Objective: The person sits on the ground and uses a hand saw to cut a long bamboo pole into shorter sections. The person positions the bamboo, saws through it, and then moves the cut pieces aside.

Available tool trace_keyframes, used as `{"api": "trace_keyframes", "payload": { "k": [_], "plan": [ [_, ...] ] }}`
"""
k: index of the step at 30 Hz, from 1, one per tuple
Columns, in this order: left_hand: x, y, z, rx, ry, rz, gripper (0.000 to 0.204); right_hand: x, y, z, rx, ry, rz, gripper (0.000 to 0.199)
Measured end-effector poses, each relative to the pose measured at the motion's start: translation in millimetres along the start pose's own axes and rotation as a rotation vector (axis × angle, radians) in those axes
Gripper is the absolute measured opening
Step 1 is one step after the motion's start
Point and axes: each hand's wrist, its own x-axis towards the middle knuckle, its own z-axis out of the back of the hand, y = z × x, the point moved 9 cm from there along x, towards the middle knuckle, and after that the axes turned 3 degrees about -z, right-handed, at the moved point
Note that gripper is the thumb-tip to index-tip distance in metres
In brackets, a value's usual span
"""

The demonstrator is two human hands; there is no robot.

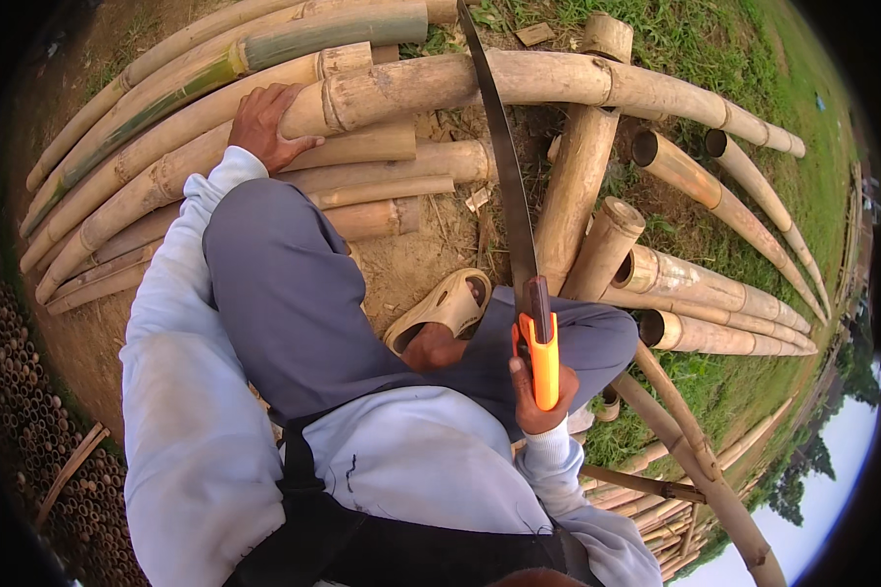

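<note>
A long tan bamboo pole (401, 88) runs across the upper part of the view. My left hand (266, 127) grips it from above, fingers over the far side and thumb stretched to the right. In my right hand (540, 406) is a handsaw (511, 176), its orange and dark handle wrapped by my fingers. The long dark blade points away from me and crosses the pole to the right of my left hand. How deep it sits in the bamboo cannot be seen. My left knee, in grey trousers, is bent close below the pole.
A bamboo post (578, 186) props the pole at right, with a short upright stump (612, 235) beside it. Several cut poles (333, 49) lie at the left, more hollow ones (724, 284) on grass at the right. Stacked bamboo ends (44, 430) fill the lower left. My sandal (442, 308) rests on dirt.
</note>
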Motion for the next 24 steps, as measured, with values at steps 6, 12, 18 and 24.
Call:
{"api": "trace_keyframes", "payload": {
  "k": [6, 12, 18, 24],
  "plan": [
    [3.6, 5.1, -4.2, -0.044, -0.003, -0.026, 0.08, 86.7, -10.4, -26.4, 0.206, 0.018, -0.056, 0.014],
    [8.3, -1.5, 6.2, 0.002, -0.012, -0.021, 0.08, 65.7, -30.9, -20.9, 0.228, 0.037, -0.041, 0.015],
    [3.8, 3.8, -4.0, -0.061, 0.009, -0.004, 0.08, 3.4, 13.1, 6.9, 0.004, -0.016, 0.132, 0.031],
    [4.2, -3.4, 6.8, -0.04, 0.022, 0.014, 0.08, 140.7, -30.7, -38.1, 0.266, 0.008, 0.156, 0.018]
  ]
}}
